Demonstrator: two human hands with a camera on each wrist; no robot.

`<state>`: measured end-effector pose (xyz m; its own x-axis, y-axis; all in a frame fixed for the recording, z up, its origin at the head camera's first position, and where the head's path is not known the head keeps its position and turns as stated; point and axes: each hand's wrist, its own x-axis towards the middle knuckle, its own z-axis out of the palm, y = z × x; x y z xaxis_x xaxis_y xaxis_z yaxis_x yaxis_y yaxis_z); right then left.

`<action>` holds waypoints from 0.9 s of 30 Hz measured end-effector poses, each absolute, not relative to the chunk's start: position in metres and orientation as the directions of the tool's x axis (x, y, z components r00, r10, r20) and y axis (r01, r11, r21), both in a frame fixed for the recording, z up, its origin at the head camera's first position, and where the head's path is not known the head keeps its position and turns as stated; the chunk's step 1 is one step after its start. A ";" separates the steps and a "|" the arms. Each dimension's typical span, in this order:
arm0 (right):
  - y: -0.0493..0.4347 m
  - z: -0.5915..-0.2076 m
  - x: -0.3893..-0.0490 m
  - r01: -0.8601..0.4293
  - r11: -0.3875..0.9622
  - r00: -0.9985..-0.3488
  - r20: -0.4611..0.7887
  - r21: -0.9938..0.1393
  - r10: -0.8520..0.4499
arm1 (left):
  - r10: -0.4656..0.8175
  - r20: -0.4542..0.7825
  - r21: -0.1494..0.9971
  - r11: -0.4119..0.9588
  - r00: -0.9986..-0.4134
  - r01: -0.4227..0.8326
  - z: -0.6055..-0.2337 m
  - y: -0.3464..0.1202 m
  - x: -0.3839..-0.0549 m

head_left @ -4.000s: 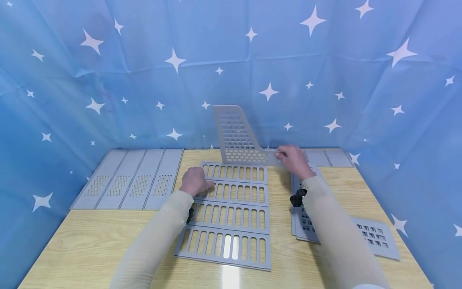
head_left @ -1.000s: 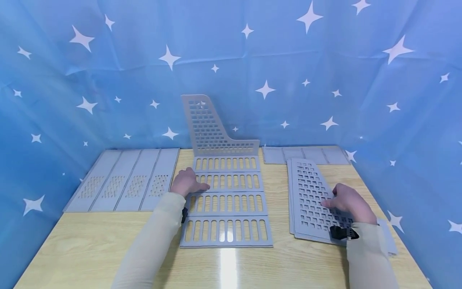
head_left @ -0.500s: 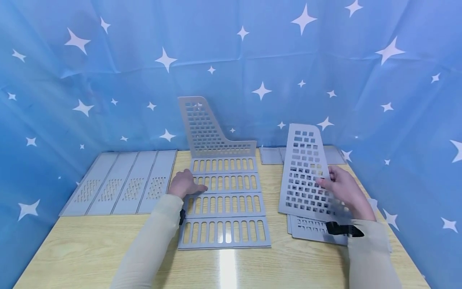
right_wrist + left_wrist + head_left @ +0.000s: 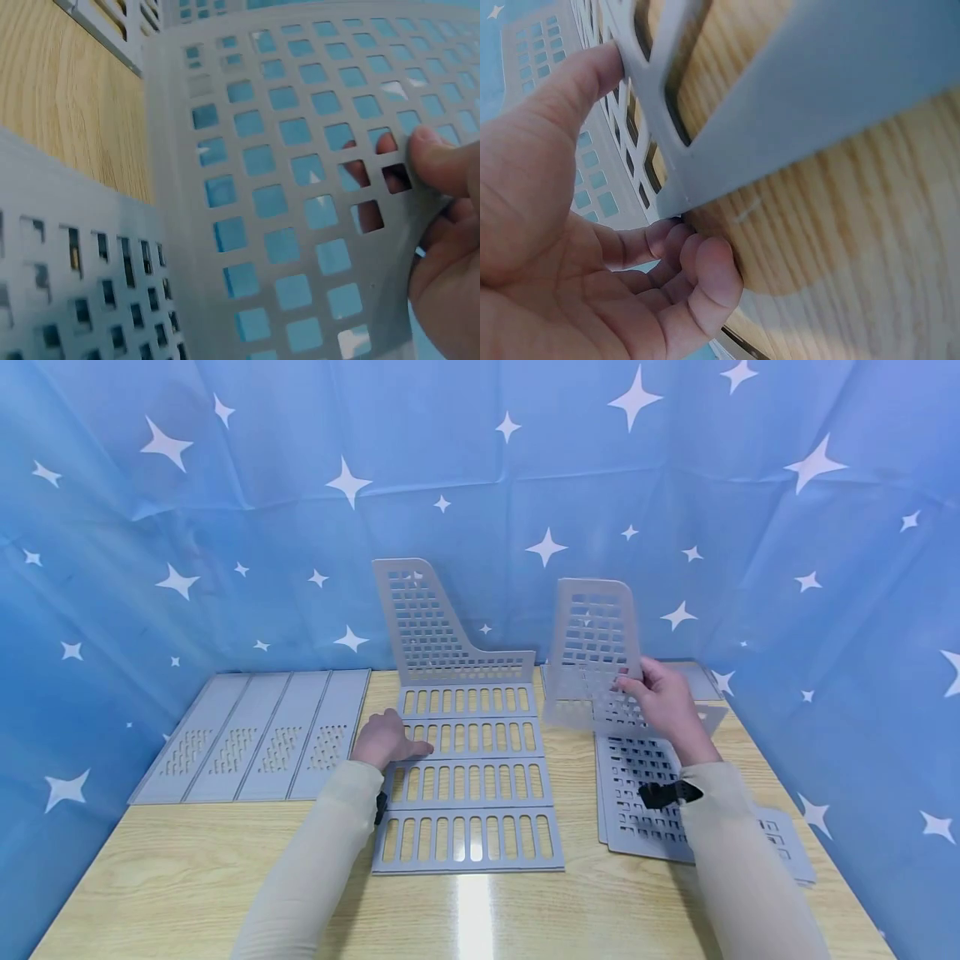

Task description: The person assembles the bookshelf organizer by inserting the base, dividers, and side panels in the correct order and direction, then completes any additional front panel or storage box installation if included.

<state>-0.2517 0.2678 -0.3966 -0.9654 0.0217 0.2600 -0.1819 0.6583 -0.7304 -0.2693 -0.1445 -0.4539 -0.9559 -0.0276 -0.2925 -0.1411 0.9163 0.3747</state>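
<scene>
The right hand (image 4: 670,697) pinches a holed panel (image 4: 296,206) by its side, thumb on one face and fingers showing through the holes behind, and holds it roughly upright to the right of the slotted base (image 4: 480,758); whether its lower edge touches anything there cannot be told. The left hand (image 4: 386,739) grips the left edge of the slotted base, thumb on top and fingers curled at the rim. With only that one-sided pinch, the held panel could twist or slip, and a low swing could catch its edge on the pile of holed panels (image 4: 648,793) lying flat to the right of the base. A standing panel (image 4: 438,635) rises at the back of the base with no hand on it; a knock, or a tug on the base from the left hand, could tip it, since nothing visible shows whether it is locked in. Left of the base lie four long boards (image 4: 258,702) side by side, hemming in the left hand. Behind and right of it, smaller boards (image 4: 690,677) are partly hidden by the held panel, and a star-patterned curtain (image 4: 487,443) hangs beyond the base, limiting room at the back.
</scene>
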 end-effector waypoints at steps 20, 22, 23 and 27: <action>0.250 -0.410 -0.281 -0.267 0.657 -0.949 0.312 -0.706 -0.050 | -0.016 -0.288 0.386 0.913 -0.957 -0.132 -0.453 -0.145 -0.269; 0.251 -0.411 -0.283 -0.280 0.648 -0.944 0.325 -0.708 -0.053 | -0.011 -0.294 0.381 0.916 -0.956 -0.128 -0.452 -0.145 -0.270; 0.251 -0.412 -0.285 -0.283 0.638 -0.944 0.325 -0.716 -0.054 | -0.010 -0.298 0.381 0.916 -0.954 -0.129 -0.453 -0.145 -0.270; 0.248 -0.416 -0.288 -0.283 0.595 -0.949 0.310 -0.752 -0.059 | -0.007 -0.302 0.382 0.915 -0.953 -0.128 -0.452 -0.142 -0.271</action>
<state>-0.2879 0.2476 -0.4161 -0.9488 -0.0586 0.3103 -0.2828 0.5951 -0.7523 -0.2709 -0.1425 -0.4518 -0.9532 -0.0069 -0.3021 -0.1278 0.9152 0.3821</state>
